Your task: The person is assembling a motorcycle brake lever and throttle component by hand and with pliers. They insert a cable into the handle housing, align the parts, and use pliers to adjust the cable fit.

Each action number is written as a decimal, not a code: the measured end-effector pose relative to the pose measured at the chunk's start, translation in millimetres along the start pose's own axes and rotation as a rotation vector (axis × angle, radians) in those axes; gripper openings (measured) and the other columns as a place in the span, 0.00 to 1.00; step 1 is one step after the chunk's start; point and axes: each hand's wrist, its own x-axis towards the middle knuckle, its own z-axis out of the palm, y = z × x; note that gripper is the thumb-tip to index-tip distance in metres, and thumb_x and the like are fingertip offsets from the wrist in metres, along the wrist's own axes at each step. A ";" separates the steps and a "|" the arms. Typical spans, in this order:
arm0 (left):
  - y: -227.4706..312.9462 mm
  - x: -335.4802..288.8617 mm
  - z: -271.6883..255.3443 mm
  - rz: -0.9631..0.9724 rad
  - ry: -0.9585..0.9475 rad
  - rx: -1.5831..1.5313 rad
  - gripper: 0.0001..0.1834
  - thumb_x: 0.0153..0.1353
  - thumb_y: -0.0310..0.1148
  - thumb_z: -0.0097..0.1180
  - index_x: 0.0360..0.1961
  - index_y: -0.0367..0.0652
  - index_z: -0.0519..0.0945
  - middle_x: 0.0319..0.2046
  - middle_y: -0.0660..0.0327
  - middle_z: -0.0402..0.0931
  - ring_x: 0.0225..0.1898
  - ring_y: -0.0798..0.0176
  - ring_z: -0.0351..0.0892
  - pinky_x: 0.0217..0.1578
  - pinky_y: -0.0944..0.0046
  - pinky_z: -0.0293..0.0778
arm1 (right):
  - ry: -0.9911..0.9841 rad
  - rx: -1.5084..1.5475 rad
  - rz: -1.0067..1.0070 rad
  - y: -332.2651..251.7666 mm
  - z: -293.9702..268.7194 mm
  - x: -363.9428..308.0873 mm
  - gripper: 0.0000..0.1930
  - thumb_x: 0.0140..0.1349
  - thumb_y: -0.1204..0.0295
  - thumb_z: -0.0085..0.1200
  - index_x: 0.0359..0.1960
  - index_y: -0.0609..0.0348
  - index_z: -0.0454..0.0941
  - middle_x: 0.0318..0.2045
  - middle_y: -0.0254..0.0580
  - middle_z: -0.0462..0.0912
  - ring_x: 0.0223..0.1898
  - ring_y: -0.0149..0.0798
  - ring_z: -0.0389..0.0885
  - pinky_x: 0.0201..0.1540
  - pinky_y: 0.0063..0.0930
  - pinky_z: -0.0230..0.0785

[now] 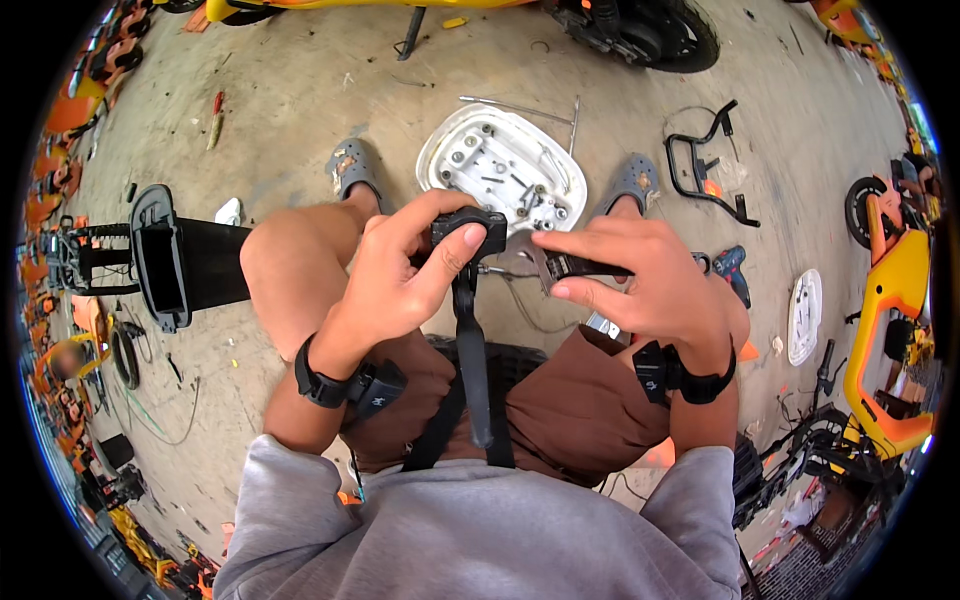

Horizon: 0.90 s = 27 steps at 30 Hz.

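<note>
In front of my lap, my left hand (pixel 400 265) grips a black brake lever (pixel 470 350) by its clamp end, thumb on top and fingers round it. The long lever blade points down toward my lap. My right hand (pixel 645 275) is closed on a black-handled tool with a grey metal head (pixel 540 265); its exact kind is hard to make out. The metal head sits just right of the lever's clamp, close to a thin metal rod (pixel 495 270); whether they touch I cannot tell. Beyond my hands, a white tray-like cover (pixel 435 150) holds several bolts and small metal parts.
A black handlebar-like frame (pixel 690 170) and a cordless drill (pixel 733 270) lie to the right, with a white oval panel (pixel 804 318) farther out. At left lies a long black housing (pixel 190 265). A red-handled screwdriver (pixel 216 120) is far left. Yellow vehicles (pixel 890 340) surround the floor.
</note>
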 end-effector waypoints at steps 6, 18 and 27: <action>-5.6 -1.5 -3.4 0.001 0.061 -0.057 0.13 0.66 0.35 0.58 0.43 0.34 0.79 0.12 0.66 0.67 0.14 0.79 0.61 0.16 0.72 0.55 | 0.129 -0.013 -0.109 -4.0 9.5 2.0 0.27 0.45 0.68 0.72 0.51 0.52 0.83 0.22 0.37 0.77 0.22 0.36 0.69 0.27 0.28 0.62; 1.6 -2.8 -6.2 0.034 0.116 -0.100 0.15 0.68 0.36 0.56 0.46 0.33 0.78 0.19 0.66 0.73 0.21 0.79 0.67 0.22 0.75 0.62 | 0.251 0.040 -0.158 -10.8 17.7 7.1 0.28 0.45 0.70 0.72 0.53 0.51 0.82 0.26 0.38 0.80 0.23 0.35 0.77 0.27 0.27 0.69; 1.7 -1.8 -7.5 0.117 0.182 0.053 0.12 0.66 0.33 0.57 0.44 0.34 0.78 0.19 0.62 0.74 0.19 0.74 0.69 0.21 0.73 0.64 | 0.287 -0.004 -0.142 -10.8 26.0 7.5 0.29 0.45 0.68 0.73 0.53 0.52 0.82 0.27 0.39 0.80 0.23 0.37 0.76 0.27 0.28 0.69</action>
